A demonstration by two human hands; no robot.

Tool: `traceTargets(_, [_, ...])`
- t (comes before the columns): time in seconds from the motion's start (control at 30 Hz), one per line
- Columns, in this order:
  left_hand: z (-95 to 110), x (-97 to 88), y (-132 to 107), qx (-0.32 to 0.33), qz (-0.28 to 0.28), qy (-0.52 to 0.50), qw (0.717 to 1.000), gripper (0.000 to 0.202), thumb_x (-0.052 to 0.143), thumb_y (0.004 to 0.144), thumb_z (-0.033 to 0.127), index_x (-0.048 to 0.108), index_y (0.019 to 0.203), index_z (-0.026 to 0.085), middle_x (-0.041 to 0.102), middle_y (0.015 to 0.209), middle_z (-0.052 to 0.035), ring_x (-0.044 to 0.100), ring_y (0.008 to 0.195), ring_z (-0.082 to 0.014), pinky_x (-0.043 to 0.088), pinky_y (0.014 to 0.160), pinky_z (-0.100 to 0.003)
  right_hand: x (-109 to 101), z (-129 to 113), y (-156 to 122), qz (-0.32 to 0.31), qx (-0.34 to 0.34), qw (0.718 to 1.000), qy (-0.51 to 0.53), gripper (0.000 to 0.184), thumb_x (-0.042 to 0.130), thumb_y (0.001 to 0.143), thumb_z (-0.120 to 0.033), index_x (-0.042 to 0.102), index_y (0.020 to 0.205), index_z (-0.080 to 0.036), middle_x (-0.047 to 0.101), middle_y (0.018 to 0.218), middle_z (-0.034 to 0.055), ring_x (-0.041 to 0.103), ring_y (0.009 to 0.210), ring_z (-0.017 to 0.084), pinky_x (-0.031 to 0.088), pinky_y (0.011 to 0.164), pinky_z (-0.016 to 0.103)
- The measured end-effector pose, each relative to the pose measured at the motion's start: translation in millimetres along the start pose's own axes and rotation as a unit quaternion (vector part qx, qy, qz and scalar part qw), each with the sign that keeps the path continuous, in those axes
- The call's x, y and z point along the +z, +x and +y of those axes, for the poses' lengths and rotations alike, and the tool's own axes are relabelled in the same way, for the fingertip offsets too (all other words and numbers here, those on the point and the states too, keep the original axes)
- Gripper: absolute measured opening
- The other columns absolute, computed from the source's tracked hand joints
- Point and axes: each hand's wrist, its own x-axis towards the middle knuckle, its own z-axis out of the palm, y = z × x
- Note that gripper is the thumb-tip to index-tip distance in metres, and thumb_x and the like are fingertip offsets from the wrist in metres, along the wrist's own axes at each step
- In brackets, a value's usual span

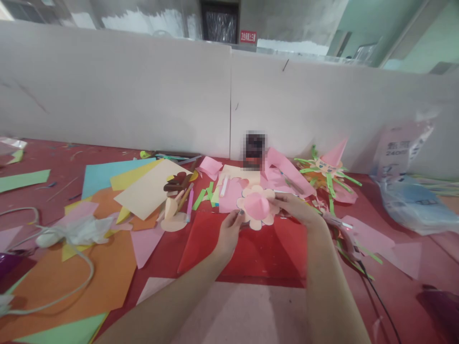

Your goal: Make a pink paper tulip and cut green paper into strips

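A paper flower with pale peach petals and a pink cone in its middle is held up over a red sheet. My left hand pinches its left edge with closed fingers. On the flower's right edge my right hand grips with its fingers closed. Both forearms reach in from the bottom of the view.
Coloured paper sheets and scraps cover the red table. A white cable with a plug lies at the left. A small paper tree stands left of the flower. A green-and-pink paper craft and plastic bags sit at the right, before a white partition.
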Motion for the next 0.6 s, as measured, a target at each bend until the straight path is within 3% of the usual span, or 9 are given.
traceTargets(0.17, [4, 2.0, -4, 0.024, 0.033, 0.059, 0.997, 0.027, 0.056, 0.072, 0.043, 0.053, 0.071, 0.016, 0.059, 0.068, 0.0007, 0.058, 0.064, -0.0119, 0.047, 0.064, -0.024, -5, 3, -2, -0.017, -0.018, 1.0, -0.011, 0.039, 0.06, 0.065, -0.05, 0.053, 0.077, -0.014, 0.041, 0.056, -0.0057, 0.028, 0.043, 0.002, 0.02, 0.043, 0.018])
traceTargets(0.3, [7, 5.6, -7, 0.006, 0.001, 0.074, 0.997, 0.03, 0.049, 0.076, 0.045, 0.05, 0.074, 0.016, 0.064, 0.066, -0.0038, 0.06, 0.059, -0.0148, 0.046, 0.059, -0.026, -7, 6, 3, 0.106, -0.053, 0.993, -0.024, 0.039, 0.06, 0.064, -0.052, 0.045, 0.064, -0.016, 0.037, 0.048, -0.0072, 0.027, 0.04, 0.003, 0.018, 0.04, 0.018])
traceTargets(0.43, [6, 9.0, -10, -0.003, -0.053, 0.101, 0.993, 0.026, 0.045, 0.078, 0.04, 0.047, 0.068, 0.016, 0.063, 0.055, -0.0027, 0.058, 0.05, -0.0131, 0.044, 0.055, -0.025, 1, 11, 14, 0.255, -0.085, 0.963, 0.036, 0.035, 0.059, 0.064, -0.049, 0.045, 0.064, -0.017, 0.035, 0.045, -0.0077, 0.026, 0.037, 0.003, 0.016, 0.037, 0.019])
traceTargets(0.5, [4, 10.5, -10, -0.01, -0.061, 0.112, 0.992, 0.025, 0.044, 0.078, 0.038, 0.047, 0.067, 0.016, 0.061, 0.051, -0.0013, 0.057, 0.047, -0.0119, 0.043, 0.053, -0.023, 8, 14, 22, 0.284, -0.088, 0.952, 0.068, 0.034, 0.061, 0.062, -0.047, 0.047, 0.067, -0.016, 0.037, 0.046, -0.0073, 0.027, 0.037, 0.003, 0.017, 0.036, 0.019])
traceTargets(0.6, [1, 12.2, -10, -0.02, -0.06, 0.12, 0.991, 0.024, 0.044, 0.078, 0.037, 0.047, 0.065, 0.017, 0.059, 0.049, 0.0002, 0.055, 0.045, -0.0115, 0.043, 0.052, -0.023, 20, 18, 36, 0.281, -0.101, 0.95, 0.089, 0.033, 0.059, 0.063, -0.047, 0.047, 0.066, -0.017, 0.041, 0.045, -0.0064, 0.029, 0.035, 0.003, 0.018, 0.035, 0.019])
